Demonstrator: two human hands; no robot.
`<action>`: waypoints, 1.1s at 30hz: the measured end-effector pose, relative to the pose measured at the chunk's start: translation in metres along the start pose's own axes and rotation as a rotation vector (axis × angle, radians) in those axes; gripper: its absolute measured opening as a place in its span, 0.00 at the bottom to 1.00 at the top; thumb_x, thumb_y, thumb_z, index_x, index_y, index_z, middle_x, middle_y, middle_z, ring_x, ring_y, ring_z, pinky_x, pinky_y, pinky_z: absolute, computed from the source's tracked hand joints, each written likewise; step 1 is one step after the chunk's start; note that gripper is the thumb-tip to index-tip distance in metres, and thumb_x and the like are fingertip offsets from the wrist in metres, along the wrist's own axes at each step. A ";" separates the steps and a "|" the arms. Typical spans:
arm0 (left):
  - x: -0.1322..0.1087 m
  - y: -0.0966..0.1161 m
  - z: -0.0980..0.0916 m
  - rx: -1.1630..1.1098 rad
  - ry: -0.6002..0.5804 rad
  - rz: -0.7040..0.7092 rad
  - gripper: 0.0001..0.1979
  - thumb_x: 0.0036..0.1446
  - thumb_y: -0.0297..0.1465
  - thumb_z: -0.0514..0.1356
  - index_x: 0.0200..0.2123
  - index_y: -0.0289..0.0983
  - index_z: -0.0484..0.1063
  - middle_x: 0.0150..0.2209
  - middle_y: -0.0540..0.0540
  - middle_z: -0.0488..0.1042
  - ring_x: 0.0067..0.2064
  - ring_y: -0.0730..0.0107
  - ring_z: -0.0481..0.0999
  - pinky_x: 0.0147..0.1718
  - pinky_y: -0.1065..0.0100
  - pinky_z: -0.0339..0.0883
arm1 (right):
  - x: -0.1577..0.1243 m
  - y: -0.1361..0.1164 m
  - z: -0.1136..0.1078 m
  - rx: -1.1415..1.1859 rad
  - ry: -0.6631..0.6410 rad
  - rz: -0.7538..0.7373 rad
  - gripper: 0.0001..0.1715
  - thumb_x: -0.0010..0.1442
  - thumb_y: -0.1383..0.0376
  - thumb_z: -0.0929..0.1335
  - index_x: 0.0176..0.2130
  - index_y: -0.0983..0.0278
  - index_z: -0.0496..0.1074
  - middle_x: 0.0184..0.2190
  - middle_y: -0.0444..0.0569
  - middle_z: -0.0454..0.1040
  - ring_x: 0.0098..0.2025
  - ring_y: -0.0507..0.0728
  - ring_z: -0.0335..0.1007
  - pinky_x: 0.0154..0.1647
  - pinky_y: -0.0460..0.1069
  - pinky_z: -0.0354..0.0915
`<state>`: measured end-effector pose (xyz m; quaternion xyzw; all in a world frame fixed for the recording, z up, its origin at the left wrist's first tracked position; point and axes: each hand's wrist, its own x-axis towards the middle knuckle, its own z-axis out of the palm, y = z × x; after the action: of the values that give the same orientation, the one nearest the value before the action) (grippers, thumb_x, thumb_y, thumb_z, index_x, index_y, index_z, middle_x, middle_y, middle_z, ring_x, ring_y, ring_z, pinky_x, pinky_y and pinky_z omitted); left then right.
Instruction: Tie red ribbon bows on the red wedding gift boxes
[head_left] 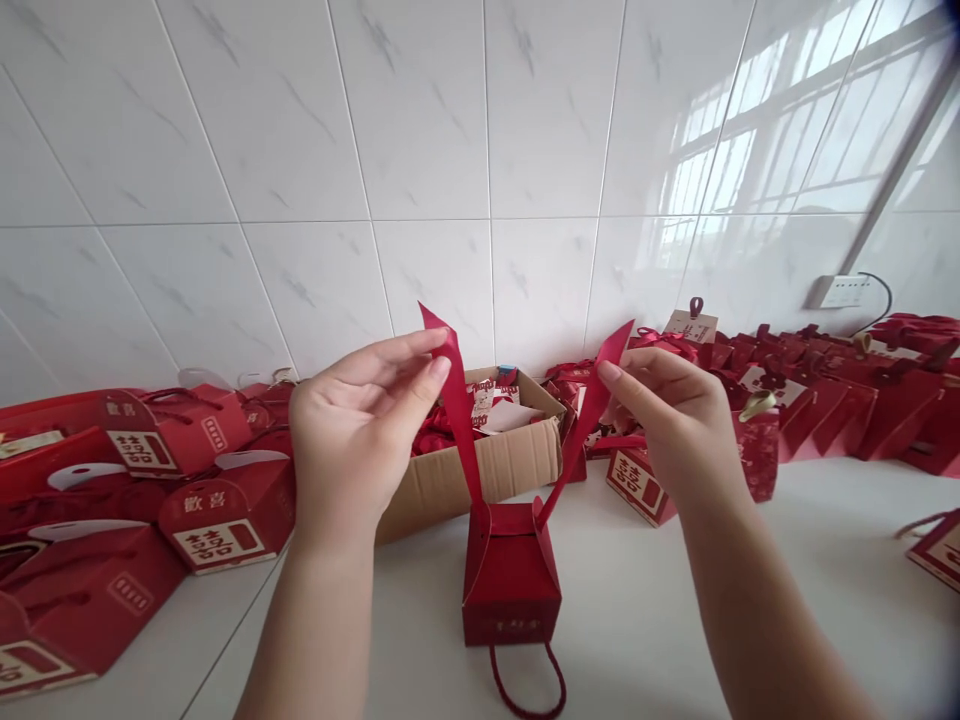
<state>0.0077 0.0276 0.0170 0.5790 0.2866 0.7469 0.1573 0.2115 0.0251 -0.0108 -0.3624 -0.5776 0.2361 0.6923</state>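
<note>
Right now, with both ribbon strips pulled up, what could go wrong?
1. Slip: the left hand and right hand only pinch the left ribbon strip and right ribbon strip near their tips, so either might slide free.
2. Box shift: neither hand steadies the small red box; a hard or uneven pull could tip or lift it.
3. Crowding: the open cardboard box is just behind, so a dropped strip might fall against it.

You have two hands (679, 410), two ribbon ends (457, 400), one small box (514, 570).
On the table (615, 620), you have one cardboard carton (517, 462) toward the back edge and five boxes with cream panels (229, 540): three leftward, two rightward. Red packages (847, 410) crowding the back edge, right, overlap too much to count.
</note>
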 end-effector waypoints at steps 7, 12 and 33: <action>-0.006 -0.007 -0.001 0.063 -0.137 0.011 0.13 0.46 0.24 0.67 0.36 0.44 0.79 0.36 0.50 0.81 0.36 0.68 0.79 0.38 0.69 0.77 | 0.005 -0.007 0.006 0.032 0.024 -0.026 0.07 0.55 0.62 0.71 0.27 0.61 0.73 0.23 0.43 0.70 0.23 0.49 0.65 0.23 0.45 0.64; -0.008 0.001 0.004 0.095 -0.043 0.050 0.12 0.46 0.21 0.66 0.33 0.44 0.80 0.35 0.51 0.81 0.35 0.68 0.79 0.39 0.68 0.77 | 0.006 -0.002 0.008 0.024 0.100 -0.054 0.06 0.55 0.61 0.71 0.28 0.60 0.73 0.25 0.44 0.71 0.24 0.50 0.67 0.24 0.46 0.66; -0.003 0.000 0.000 0.099 0.041 0.088 0.14 0.45 0.19 0.66 0.32 0.43 0.80 0.28 0.53 0.80 0.27 0.74 0.76 0.26 0.71 0.73 | 0.006 0.005 0.007 0.003 0.170 -0.119 0.05 0.55 0.59 0.71 0.30 0.57 0.74 0.27 0.44 0.69 0.28 0.53 0.66 0.27 0.49 0.62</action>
<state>0.0085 0.0259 0.0149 0.5826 0.3006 0.7498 0.0897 0.2061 0.0341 -0.0100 -0.3449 -0.5368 0.1637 0.7524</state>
